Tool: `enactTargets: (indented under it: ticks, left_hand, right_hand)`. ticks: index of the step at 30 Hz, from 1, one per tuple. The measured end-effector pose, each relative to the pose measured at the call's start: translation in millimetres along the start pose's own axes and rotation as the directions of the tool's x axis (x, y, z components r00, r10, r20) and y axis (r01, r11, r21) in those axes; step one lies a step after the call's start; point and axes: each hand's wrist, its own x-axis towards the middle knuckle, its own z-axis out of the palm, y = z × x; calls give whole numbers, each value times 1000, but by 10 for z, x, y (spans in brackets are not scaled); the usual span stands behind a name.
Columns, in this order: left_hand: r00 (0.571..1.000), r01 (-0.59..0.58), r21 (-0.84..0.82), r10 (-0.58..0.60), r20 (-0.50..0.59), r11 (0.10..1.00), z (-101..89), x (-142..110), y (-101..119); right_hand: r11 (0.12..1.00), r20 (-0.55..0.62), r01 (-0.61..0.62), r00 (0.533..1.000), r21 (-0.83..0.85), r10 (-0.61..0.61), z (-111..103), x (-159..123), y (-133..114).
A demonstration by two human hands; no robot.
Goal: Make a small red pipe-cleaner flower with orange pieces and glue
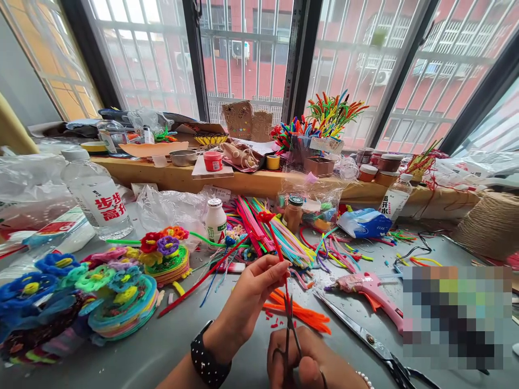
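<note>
My left hand (pixel 259 289) pinches a red pipe cleaner (pixel 277 240) between thumb and fingertips, its upper end twisted into a small red knot. The strand stands nearly upright, and its lower end reaches the blades of small scissors (pixel 288 324). Those scissors are in my right hand (pixel 302 351), fingers wrapped round the handles, blades pointing up. Whether the blades touch the strand I cannot tell. Behind my hands lie orange pipe cleaners (pixel 308 315) and small red clippings (pixel 274 325) on the grey table.
Fuzzy flower-topped pieces (pixel 121 305) fill the left. Large scissors (pixel 365 329) and a pink glue gun (pixel 365 283) lie on the right. A bundle of coloured pipe cleaners (pixel 259 227), a small white bottle (pixel 216 220) and a water bottle (pixel 97 194) stand farther back, before a cluttered ledge.
</note>
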Motion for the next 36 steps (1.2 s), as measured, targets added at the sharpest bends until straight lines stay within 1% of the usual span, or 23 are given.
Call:
enactTargets:
  ticks: [2,3,9,14,18,21,23,26,28,31,36]
  left_hand:
    - [1000,-7,4,7,7,1000,-5,2,0]
    - [1000,-11,6,11,8,1000,-8,4,1]
    - [997,-67,4,67,-38,998,-17,8,13]
    - [995,-86,-38,84,-52,996,-8,20,24]
    - [993,-99,-74,94,-71,992,-19,27,30]
    - [992,-109,-89,103,-75,990,-32,24,30]
    - [992,-108,-86,102,-71,991,-35,20,32]
    - [994,-92,-65,88,-58,994,-26,15,43]
    - [997,-70,-33,69,-42,997,-11,12,51]
    - [1000,-30,34,31,-3,999,15,5,54]
    - [999,34,163,-41,36,986,39,-20,49]
  right_hand:
    - [998,21,40,999,37,-41,2,25,33]
    - [998,19,42,999,48,-43,3,32,50]
    - [998,-64,-46,997,48,49,6,9,180]
    - [990,-117,-91,988,108,104,20,-1,282]
    - [983,-135,-106,983,151,127,29,3,274]
    - [982,-121,-108,984,154,127,38,0,279]
    - [985,-125,-96,985,142,115,40,-3,281]
    - [996,-126,-49,990,70,57,27,-2,227]
    - [1000,-83,-15,996,17,17,11,3,151]
    - [999,21,17,1000,-32,-16,-2,20,51]
    - [991,42,129,991,-23,-128,-4,44,43]
